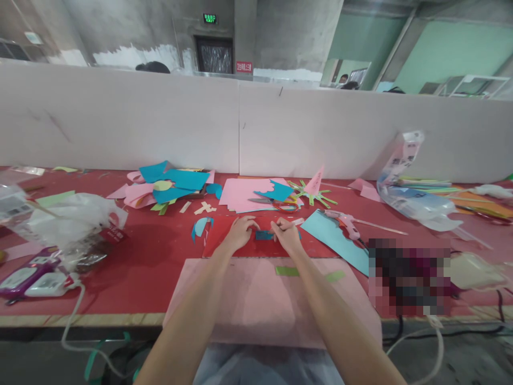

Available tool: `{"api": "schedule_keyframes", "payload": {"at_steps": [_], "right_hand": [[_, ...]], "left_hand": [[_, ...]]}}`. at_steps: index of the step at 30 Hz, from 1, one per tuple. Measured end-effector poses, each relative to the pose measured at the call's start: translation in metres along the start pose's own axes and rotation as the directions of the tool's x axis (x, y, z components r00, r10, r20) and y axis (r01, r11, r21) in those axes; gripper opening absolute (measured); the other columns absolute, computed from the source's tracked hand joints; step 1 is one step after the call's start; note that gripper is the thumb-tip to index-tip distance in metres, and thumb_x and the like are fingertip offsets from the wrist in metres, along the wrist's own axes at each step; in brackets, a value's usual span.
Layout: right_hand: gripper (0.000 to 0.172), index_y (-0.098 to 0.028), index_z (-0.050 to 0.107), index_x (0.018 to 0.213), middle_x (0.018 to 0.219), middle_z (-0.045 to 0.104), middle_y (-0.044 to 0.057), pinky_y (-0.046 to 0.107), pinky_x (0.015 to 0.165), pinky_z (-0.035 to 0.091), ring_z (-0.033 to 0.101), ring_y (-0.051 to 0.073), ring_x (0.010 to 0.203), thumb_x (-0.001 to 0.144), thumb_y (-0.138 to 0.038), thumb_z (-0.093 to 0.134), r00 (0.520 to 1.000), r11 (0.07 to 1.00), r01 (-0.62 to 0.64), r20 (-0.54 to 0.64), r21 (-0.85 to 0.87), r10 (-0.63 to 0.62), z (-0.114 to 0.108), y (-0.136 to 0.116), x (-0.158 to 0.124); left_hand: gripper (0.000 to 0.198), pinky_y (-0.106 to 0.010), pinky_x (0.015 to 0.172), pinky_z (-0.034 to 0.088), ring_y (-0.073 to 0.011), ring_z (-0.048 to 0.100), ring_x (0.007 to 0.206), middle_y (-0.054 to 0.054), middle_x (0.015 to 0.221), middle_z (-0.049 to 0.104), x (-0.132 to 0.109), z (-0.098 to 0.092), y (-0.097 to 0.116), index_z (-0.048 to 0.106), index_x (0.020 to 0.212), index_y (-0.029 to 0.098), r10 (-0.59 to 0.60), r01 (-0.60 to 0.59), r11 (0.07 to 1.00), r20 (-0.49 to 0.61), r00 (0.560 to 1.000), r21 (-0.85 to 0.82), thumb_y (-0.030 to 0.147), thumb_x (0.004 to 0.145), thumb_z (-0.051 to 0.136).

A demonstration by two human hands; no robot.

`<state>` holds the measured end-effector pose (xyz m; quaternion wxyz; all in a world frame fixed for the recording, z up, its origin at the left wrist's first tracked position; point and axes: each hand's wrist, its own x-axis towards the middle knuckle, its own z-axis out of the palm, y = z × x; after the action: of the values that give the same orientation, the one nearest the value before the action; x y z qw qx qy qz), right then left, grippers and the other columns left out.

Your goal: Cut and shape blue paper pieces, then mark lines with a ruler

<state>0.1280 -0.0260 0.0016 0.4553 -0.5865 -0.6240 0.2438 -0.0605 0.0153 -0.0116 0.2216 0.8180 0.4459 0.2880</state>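
Teal paper scrap [264, 235] lies on a red sheet [224, 247] on the desk [160, 270], between the left hand [239, 232] and right hand [287, 235]. Each grip is narrow, fingertips pinching an end, seemingly to keep it flat. Scissors [276, 202] and a glue gun [348, 225] lie close by.

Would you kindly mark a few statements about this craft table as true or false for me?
1. The left hand and right hand both touch a small teal paper piece on a red sheet. True.
2. The scissors are held in the right hand. False: they lie on pink paper beyond the hands.
3. A large pink sheet lies nearest the person. True.
4. The glue gun lies left of the hands. False: it lies to their right, by a light blue sheet.
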Motion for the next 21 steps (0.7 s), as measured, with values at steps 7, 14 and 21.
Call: {"api": "schedule_keyframes", "payload": {"at_steps": [7,14,21], "right_hand": [[0.030,-0.024,0.037,0.056,0.039,0.052,-0.006,0.023,0.052,0.042,0.059,0.015,0.046,0.080,-0.039,0.048,1.000,1.000,0.005,-0.003,0.004,-0.005,0.0004,-0.0002,0.0002],[0.029,-0.024,0.037,0.056,0.039,0.051,-0.006,0.022,0.051,0.043,0.059,0.014,0.046,0.079,-0.038,0.046,1.000,1.000,-0.008,-0.012,0.020,0.009,-0.0005,-0.0049,-0.0012],[0.027,-0.024,0.036,0.055,0.037,0.049,-0.006,0.021,0.048,0.043,0.062,0.016,0.048,0.077,-0.034,0.048,0.998,0.998,-0.068,-0.006,0.019,0.068,-0.0012,-0.0079,-0.0020]], "left_hand": [[0.040,-0.041,0.111,0.027,-0.0172,0.046,0.124,-0.002,0.128,0.055,-0.0005,0.0014,-0.0020,0.067,0.090,0.024,-0.001,0.001,1.000,-0.008,1.000,0.003,0.000,0.072,0.041],[0.040,-0.040,0.110,0.028,-0.0171,0.045,0.125,-0.003,0.128,0.055,0.0003,0.0013,-0.0024,0.068,0.090,0.024,0.000,0.000,1.000,0.000,1.000,0.007,0.000,0.072,0.040],[0.041,-0.040,0.110,0.028,-0.0172,0.046,0.124,-0.003,0.126,0.056,-0.0001,0.0003,0.0000,0.068,0.090,0.023,0.000,0.000,1.000,0.001,1.000,0.004,0.000,0.072,0.040]]}}
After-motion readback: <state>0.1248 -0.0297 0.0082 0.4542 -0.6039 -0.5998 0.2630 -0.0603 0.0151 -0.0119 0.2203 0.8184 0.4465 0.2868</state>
